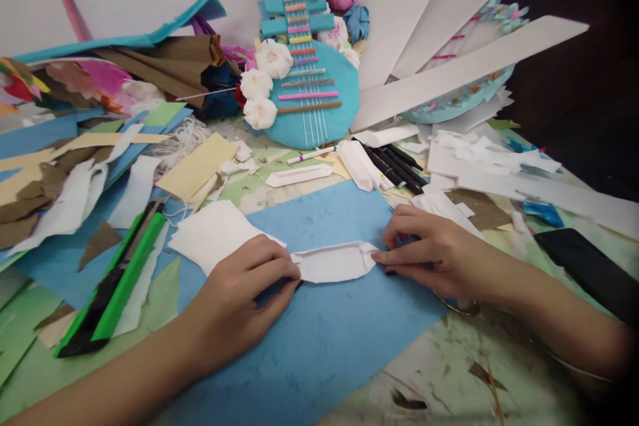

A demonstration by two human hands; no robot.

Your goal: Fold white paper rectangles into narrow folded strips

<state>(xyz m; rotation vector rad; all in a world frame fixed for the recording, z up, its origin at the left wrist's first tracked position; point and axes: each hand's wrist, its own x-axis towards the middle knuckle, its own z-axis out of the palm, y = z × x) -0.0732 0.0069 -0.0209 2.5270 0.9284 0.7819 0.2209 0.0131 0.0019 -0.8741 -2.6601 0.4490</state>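
Note:
A small folded white paper (335, 262), shaped like a shallow boat with raised edges, lies low over a blue sheet (319, 346). My left hand (252, 293) pinches its left end between thumb and fingers. At its right end, the fingertips of my right hand (429, 249) are closed on the other tip. A stack of white paper squares (214, 229) sits on the blue sheet behind my left hand. Beyond the folded paper lie a finished-looking folded white strip (299, 175) and another folded white piece (358, 165).
A green and black utility knife (117, 279) rests at left. Black markers (394, 166) lie behind my right hand, and a black phone (589, 266) at right. A turquoise paper instrument (312, 96) with white flowers stands at the back. Paper scraps (54, 193) cover the left side.

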